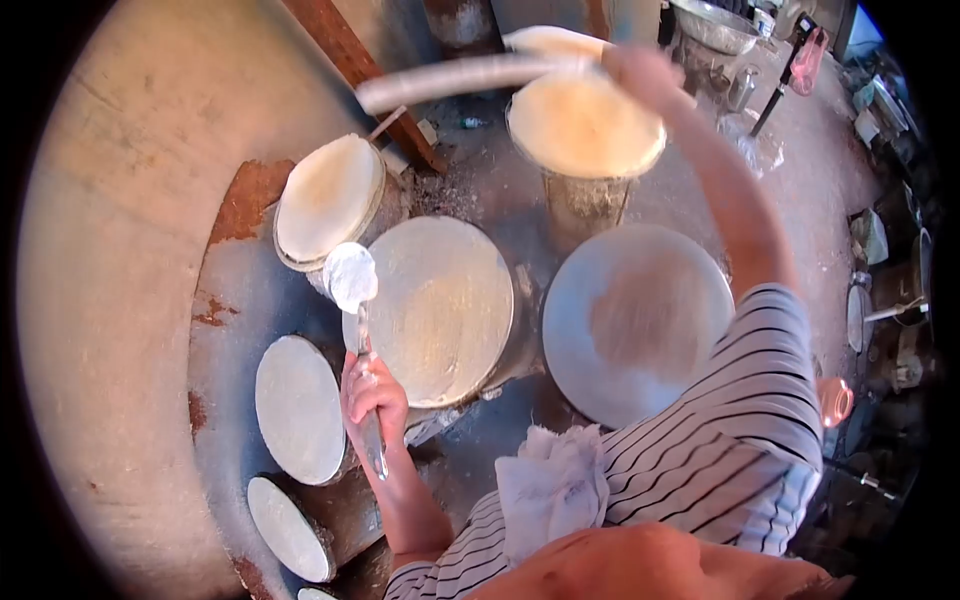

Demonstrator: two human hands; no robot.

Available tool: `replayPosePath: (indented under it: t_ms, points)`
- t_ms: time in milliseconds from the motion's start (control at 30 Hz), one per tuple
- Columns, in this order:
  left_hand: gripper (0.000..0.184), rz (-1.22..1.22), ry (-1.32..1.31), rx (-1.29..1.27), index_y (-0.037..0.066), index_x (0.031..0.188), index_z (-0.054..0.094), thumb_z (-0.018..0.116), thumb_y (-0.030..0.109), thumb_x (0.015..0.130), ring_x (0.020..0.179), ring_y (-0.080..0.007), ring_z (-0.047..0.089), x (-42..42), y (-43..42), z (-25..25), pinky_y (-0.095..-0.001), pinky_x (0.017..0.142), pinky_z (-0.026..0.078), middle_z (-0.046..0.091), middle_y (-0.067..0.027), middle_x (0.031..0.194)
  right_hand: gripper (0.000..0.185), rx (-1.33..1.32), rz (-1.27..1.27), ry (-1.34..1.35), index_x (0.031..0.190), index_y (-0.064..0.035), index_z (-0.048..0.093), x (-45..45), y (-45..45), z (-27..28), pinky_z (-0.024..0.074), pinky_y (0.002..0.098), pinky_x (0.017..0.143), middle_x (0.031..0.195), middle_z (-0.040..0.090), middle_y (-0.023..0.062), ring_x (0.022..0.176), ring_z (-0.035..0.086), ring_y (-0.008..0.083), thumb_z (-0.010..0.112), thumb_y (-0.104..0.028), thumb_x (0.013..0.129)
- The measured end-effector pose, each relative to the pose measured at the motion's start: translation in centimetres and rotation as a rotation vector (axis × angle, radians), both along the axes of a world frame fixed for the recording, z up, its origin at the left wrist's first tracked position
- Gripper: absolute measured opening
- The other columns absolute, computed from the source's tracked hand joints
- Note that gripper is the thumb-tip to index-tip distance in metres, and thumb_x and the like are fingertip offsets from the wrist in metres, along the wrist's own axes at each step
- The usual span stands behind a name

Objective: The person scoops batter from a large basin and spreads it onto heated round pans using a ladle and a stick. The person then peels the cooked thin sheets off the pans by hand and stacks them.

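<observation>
My left hand (374, 396) is closed around the handle of a ladle (351, 278), whose round bowl is coated or filled with something white. The bowl is over the gap between two round, pale-topped drums, the large left one (432, 310) and a smaller one (330, 200) behind it. My right hand (645, 80), smeared by motion, is stretched far forward. It grips one end of a long pale stick (470, 80), also blurred, that reaches out to the left. Below this hand, a round top (587, 125) carries a thin yellowish sheet.
A large grey round plate (640, 320) lies close on the right. More round pale tops (299, 408) line the curved wall (110, 260) at left. A rusty post (365, 80) leans at the back. A metal basin (715, 25) and clutter stand at far right.
</observation>
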State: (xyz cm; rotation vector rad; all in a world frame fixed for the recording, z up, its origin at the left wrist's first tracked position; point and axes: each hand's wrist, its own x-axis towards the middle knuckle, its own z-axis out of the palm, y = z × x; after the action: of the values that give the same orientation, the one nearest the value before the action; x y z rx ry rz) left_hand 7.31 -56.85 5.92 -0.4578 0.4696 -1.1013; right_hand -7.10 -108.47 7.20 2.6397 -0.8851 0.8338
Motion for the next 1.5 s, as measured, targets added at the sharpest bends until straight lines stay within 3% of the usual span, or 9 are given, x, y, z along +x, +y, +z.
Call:
replayPosePath:
  t_ms: [333,367,833,900,933,1033,1200,1267,1500]
  points:
    - [0.034,0.210,-0.072,0.072,-0.008,0.114,0.045,0.040,0.022,0.099,0.041,-0.0055,0.040,0.0,-1.7,-0.7,-0.0230,0.034,0.039,0.037,0.0022,0.060,0.006,-0.046,0.258,0.010,0.076,-0.0132,0.057,3.5,1.0,-22.6,0.0474,0.0330,0.074,0.085,0.053,0.0015,0.091,0.052,0.0211,0.058,-0.013,0.069]
    - [0.027,0.202,-0.048,0.103,-0.001,0.082,0.047,0.041,0.020,0.098,0.040,-0.0072,0.039,-0.3,-1.9,0.1,-0.0231,0.033,0.039,0.036,0.0003,0.060,0.006,-0.076,0.270,-0.003,0.075,-0.0133,0.057,4.0,0.9,-22.1,0.0474,0.0332,0.074,0.085,0.053,0.0014,0.090,0.052,0.0213,0.057,-0.013,0.070]
    - [0.035,0.443,-0.021,0.001,0.007,0.069,0.040,0.037,0.025,0.098,0.033,-0.0082,0.037,-5.2,11.6,0.7,-0.0233,0.029,0.036,0.036,0.0016,0.049,0.010,-0.003,-0.052,0.265,0.093,-0.0070,0.057,8.0,-5.6,-31.0,0.0491,0.0400,0.074,0.090,0.056,0.0114,0.083,0.057,0.0262,0.053,-0.013,0.086]
    - [0.041,0.493,-0.047,-0.068,0.010,0.063,0.037,0.036,0.030,0.099,0.036,-0.0089,0.037,-8.5,15.7,1.6,-0.0239,0.031,0.036,0.036,0.0007,0.048,0.017,-1.319,0.223,0.258,0.098,-0.0105,0.058,3.4,-11.3,-36.5,0.0471,0.0342,0.060,0.082,0.057,0.0050,0.069,0.055,0.0179,0.045,-0.019,0.094]
    - [0.044,0.572,-0.139,-0.103,0.010,0.062,0.037,0.037,0.034,0.099,0.040,-0.0088,0.038,-11.0,20.0,0.0,-0.0236,0.033,0.035,0.036,0.0002,0.051,0.025,-0.542,-0.150,0.777,0.107,-0.0099,0.059,5.1,-9.0,-37.0,0.0486,0.0328,0.059,0.085,0.059,0.0035,0.069,0.057,0.0160,0.041,-0.024,0.097]
    - [0.043,0.835,-0.324,-0.009,0.010,0.066,0.038,0.037,0.037,0.100,0.042,-0.0072,0.037,-20.9,29.5,-1.0,-0.0219,0.033,0.033,0.034,0.0015,0.055,0.020,0.047,0.716,-0.331,0.093,-0.0007,0.066,6.0,10.5,-24.3,0.0512,0.0296,0.065,0.084,0.066,0.0114,0.074,0.064,0.0181,0.063,-0.020,0.088]
    - [0.016,1.373,-0.331,0.776,0.028,0.114,0.047,0.042,0.031,0.099,0.042,-0.0049,0.033,-40.0,43.6,-1.7,-0.0187,0.034,0.029,0.035,0.0037,0.062,0.026,0.022,1.024,-0.148,0.100,-0.0021,0.068,7.9,48.2,-22.3,0.0510,0.0318,0.069,0.092,0.068,0.0135,0.076,0.065,0.0248,0.061,-0.025,0.091]
    - [0.044,1.458,-0.087,1.427,0.039,0.136,0.038,0.047,0.021,0.098,0.043,-0.0053,0.034,-47.4,48.1,-1.5,-0.0182,0.035,0.028,0.036,0.0023,0.064,0.027,0.647,1.177,0.299,0.104,-0.0011,0.067,3.0,63.7,-16.8,0.0506,0.0321,0.072,0.089,0.069,0.0140,0.079,0.066,0.0235,0.059,-0.024,0.092]
    - [0.066,1.194,0.903,2.158,0.019,0.147,0.022,0.051,0.007,0.089,0.042,-0.0083,0.037,-64.3,61.1,-16.2,-0.0261,0.037,0.035,0.037,0.0019,0.058,0.046,0.755,2.356,1.056,0.127,-0.0125,0.047,-12.8,98.0,-21.3,0.0465,0.0438,0.084,0.110,0.059,0.0206,0.104,0.056,0.0370,0.056,-0.003,0.083]
